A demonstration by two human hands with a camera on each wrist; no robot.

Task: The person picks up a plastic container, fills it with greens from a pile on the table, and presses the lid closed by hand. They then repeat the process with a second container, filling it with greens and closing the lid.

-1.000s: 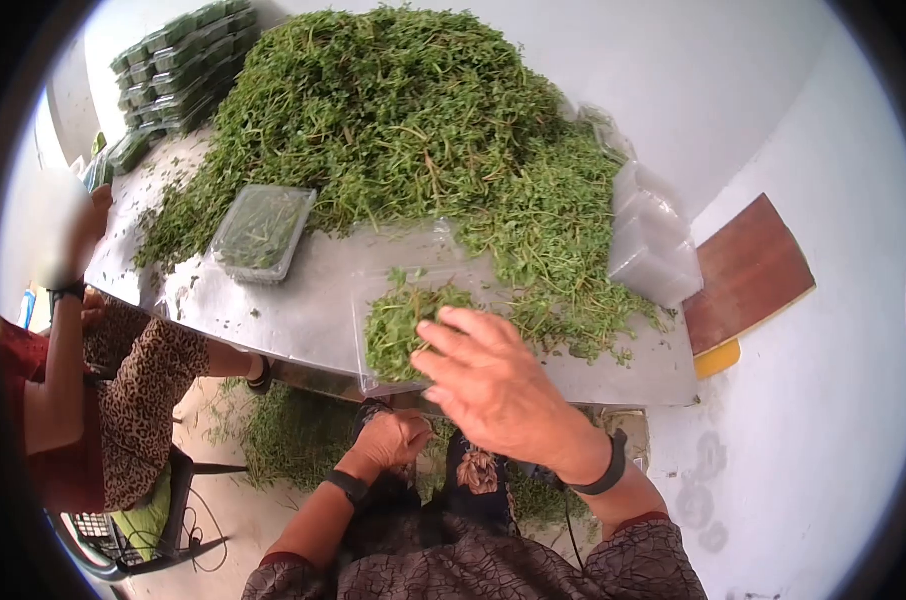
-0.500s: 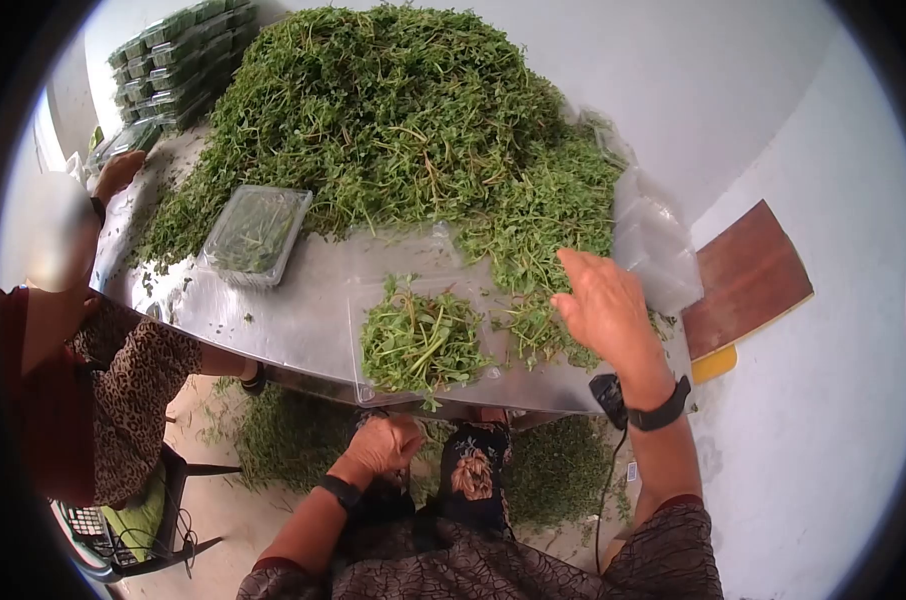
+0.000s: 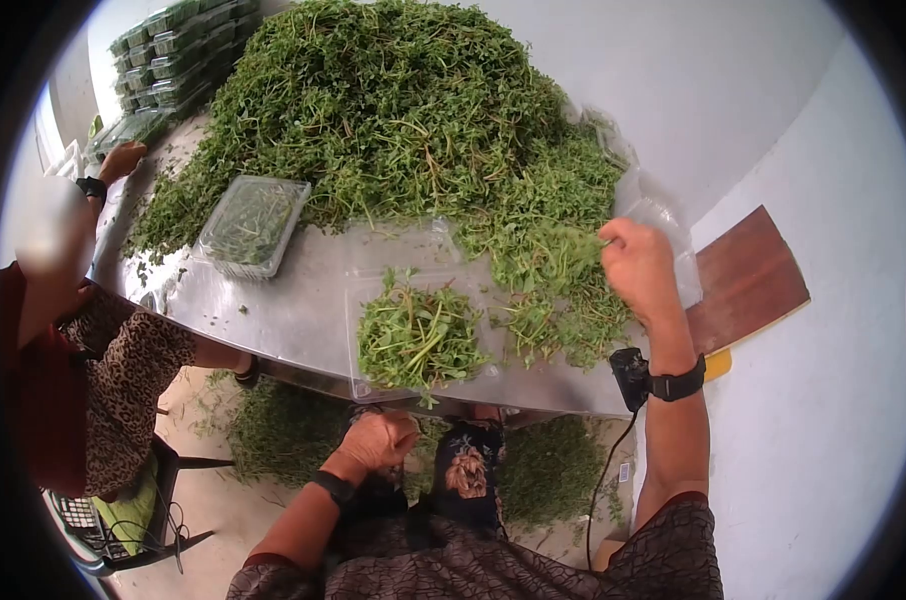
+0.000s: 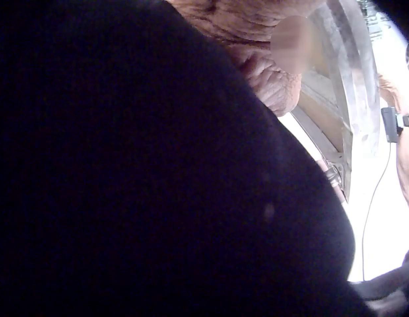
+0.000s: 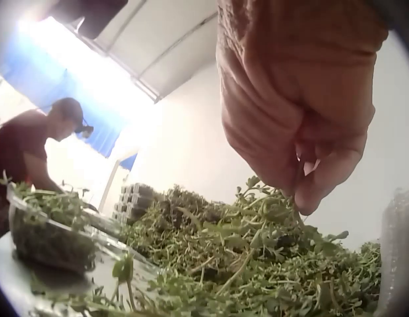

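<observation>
My right hand [image 3: 641, 268] is over the right edge of the heap of green sprigs [image 3: 403, 120]. In the right wrist view its thumb and fingers [image 5: 306, 191] pinch a green sprig [image 5: 273, 208] at the heap's top. A clear tray [image 3: 351, 350] near the table's front edge holds a mound of greens [image 3: 418, 335], its hinged lid [image 3: 403, 245] lying back. My left hand [image 3: 381, 440] rests over my lap below the table edge, fingers loosely curled, holding nothing visible. In the left wrist view, dark cloth covers much of the picture beside the left hand [image 4: 270, 72].
A closed, filled box [image 3: 253, 225] stands left of the tray. Stacked filled boxes [image 3: 178, 55] are at the back left, empty clear containers [image 3: 658, 225] at the right. Another person [image 3: 48, 370] sits at the left, one hand near the stacks. A brown board [image 3: 748, 280] leans right.
My right hand has moved from the tray's greens to the right side of the heap, and its fingers have closed on a sprig. The left hand has stayed over the lap.
</observation>
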